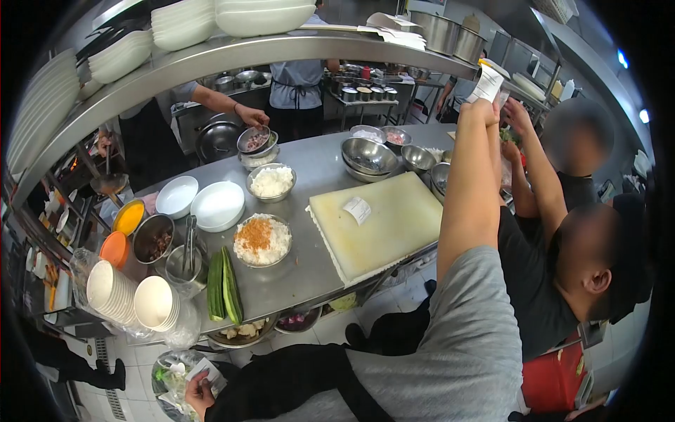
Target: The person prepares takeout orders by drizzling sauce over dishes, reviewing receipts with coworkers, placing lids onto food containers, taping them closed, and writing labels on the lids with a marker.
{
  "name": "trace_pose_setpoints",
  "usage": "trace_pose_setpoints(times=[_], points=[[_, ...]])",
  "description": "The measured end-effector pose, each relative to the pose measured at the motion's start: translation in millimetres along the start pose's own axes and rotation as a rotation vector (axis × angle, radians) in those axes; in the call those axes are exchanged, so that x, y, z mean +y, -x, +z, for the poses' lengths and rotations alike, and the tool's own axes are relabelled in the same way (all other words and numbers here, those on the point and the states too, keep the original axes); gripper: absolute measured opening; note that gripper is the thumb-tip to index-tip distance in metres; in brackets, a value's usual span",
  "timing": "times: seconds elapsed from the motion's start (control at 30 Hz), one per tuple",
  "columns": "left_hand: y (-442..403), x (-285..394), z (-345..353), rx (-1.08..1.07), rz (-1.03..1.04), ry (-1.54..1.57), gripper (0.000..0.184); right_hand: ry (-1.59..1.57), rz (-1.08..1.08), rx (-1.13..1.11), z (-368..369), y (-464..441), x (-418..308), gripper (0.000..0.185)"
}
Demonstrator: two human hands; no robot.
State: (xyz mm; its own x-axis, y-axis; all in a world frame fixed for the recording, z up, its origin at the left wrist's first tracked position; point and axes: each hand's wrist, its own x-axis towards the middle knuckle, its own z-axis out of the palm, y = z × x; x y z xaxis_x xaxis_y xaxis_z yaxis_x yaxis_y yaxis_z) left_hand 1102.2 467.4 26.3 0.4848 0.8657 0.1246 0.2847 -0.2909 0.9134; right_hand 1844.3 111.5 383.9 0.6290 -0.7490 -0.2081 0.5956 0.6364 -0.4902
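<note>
Our left fingers [196, 385] pinch a limp paper slip [207, 368], our right fingers [479, 107] grip a ticket [485, 86], both light, easily creased, best held by the edges.

Gap beside cutting board [394, 243], shelf [211, 53] overhead

Printed white slip [486, 84], tilted, near shelf's [394, 46] right end; blank-looking pale slip [204, 368], low, beside scrap bin [161, 362].
</note>
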Motion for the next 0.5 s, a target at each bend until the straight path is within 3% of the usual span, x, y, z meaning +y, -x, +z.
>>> trace_pose_setpoints(times=[0.13,0.27,0.3,0.33,0.4,0.47,0.5], points=[[-1.8,14.5,-5.9,-0.031,-0.092,-0.074,0.022,0.073,0.045,0.097,-0.5,-0.6,6.8,0.015],[1.3,-13.5,-9.6,-0.016,-0.07,0.029,0.022,0.195,0.113,0.219,-1.0,1.6,6.1,0.015],[0.3,-25.2,-12.1,-0.026,-0.063,0.055,0.022,0.388,0.13,0.25,-4.7,13.0,-6.4,0.014],[-1.4,-35.1,-13.6,-0.034,-0.055,0.084,0.022,0.137,0.087,0.203,-4.7,-11.9,7.3,0.014],[0.9,-33.9,-14.1,-0.014,-0.053,0.149,0.022,0.052,0.048,0.158,-6.8,-20.0,5.8,0.018],[1.9,-32.3,-13.5,0.002,-0.056,0.174,0.022,0.033,-0.092,0.069,4.2,-65.5,23.5,0.02],[1.5,-31.5,-13.4,-0.004,-0.043,0.149,0.022,0.189,-0.118,0.027,11.7,-98.9,33.3,0.022]])
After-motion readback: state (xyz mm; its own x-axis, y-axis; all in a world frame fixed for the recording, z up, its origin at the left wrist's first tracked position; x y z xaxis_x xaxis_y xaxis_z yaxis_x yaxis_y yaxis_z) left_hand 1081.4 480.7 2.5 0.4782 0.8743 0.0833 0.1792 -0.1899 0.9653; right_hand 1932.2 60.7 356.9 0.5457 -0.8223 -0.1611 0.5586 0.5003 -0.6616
